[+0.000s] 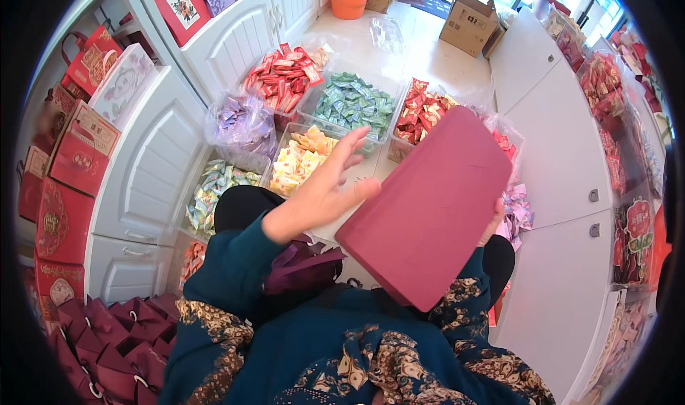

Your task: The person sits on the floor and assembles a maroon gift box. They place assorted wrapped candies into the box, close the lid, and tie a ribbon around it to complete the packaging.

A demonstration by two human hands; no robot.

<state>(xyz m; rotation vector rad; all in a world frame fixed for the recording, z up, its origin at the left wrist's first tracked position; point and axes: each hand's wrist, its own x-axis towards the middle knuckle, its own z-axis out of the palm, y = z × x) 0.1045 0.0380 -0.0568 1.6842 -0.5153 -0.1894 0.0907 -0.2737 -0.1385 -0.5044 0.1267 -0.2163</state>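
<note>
A flat dark red piece, perhaps a folded gift box or bag (428,207), is tilted in front of me. My right hand (493,224) grips its right edge, with most of the fingers hidden behind it. Near its left edge, my left hand (326,191) is raised with the fingers apart and nothing held. Yellow-and-white wrapped packets (299,161) lie in a clear bin just beyond my left hand. Below that hand, a dark purple bag or ribboned item (305,266) rests by my lap.
Green packets (356,102), red packets (283,78) and lilac packets (241,124) fill bins and bags on the floor. Maroon gift boxes (118,346) crowd the lower left. White cabinets (144,164) flank the left, grey cabinets (556,164) the right. Farther off stand a cardboard box (468,25) and an orange bucket (348,1).
</note>
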